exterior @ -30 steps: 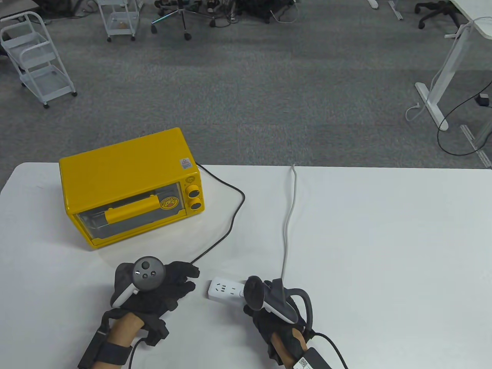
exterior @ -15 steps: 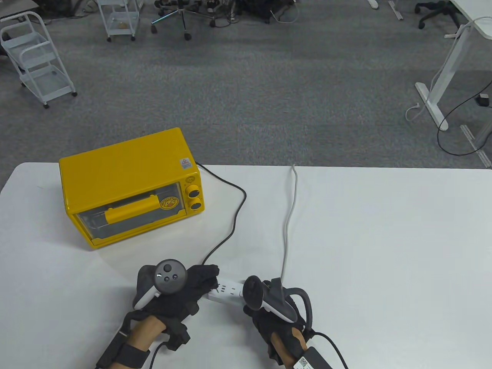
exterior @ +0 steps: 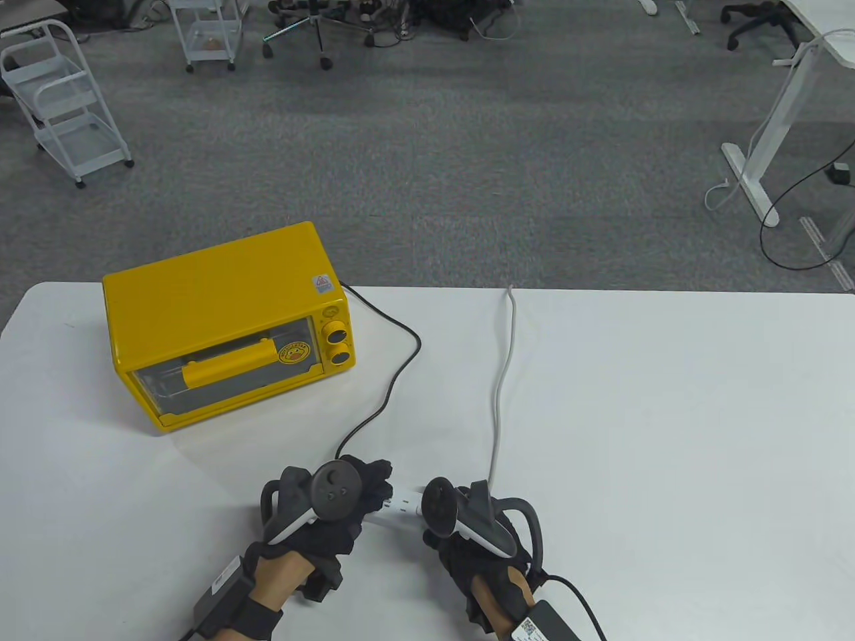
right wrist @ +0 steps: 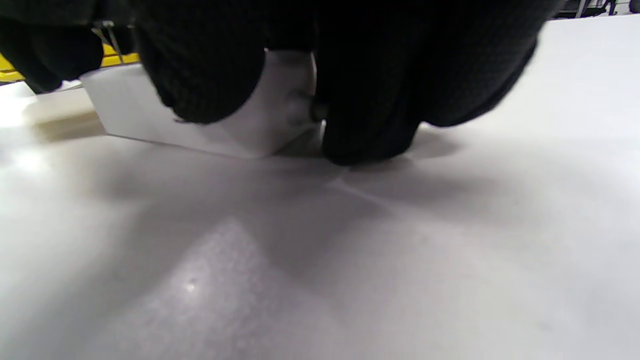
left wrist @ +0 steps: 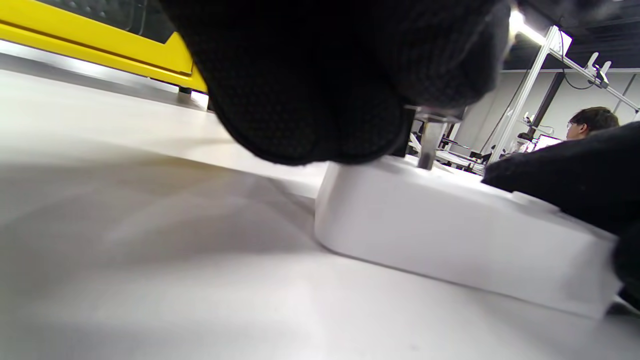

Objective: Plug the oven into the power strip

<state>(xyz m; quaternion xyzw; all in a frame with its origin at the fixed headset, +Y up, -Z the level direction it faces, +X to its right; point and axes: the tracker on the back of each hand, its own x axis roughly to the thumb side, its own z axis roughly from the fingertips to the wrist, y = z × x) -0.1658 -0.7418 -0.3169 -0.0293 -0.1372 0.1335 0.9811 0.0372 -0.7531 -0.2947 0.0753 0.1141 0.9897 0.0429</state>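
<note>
The left hand (exterior: 334, 507) grips the oven's plug (left wrist: 432, 137), prongs seemingly touching the power strip (left wrist: 450, 235), which the right hand (exterior: 467, 534) holds on the worktop (exterior: 668, 434). Misaligned prongs could jam or shove the strip.

Black knit gloves are covering the left hand (exterior: 334, 514) and right hand (exterior: 467, 547). Grey-and-white trackers are showing on both. Bare forearm skin, black straps and cables are trailing behind.
</note>
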